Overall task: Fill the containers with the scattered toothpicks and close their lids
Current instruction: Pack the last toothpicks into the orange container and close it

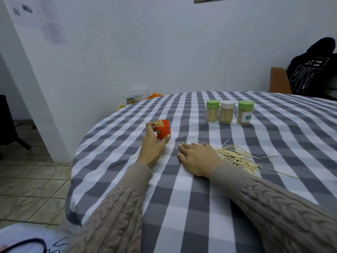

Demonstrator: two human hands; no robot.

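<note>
The left hand [152, 146] grips the light orange cup [162, 130]; the right hand [197, 158] rests spread beside thin, probably brittle toothpicks [238, 157] (pinch in bundles).

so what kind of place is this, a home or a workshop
Most likely a home, perhaps a dining corner. A round table with a checked tablecloth stands by a plain white wall, the floor is tiled, and a dark jacket hangs over a chair.

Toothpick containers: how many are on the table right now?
4: three lidded jars in a far row; one open orange container held by the left hand.
</note>
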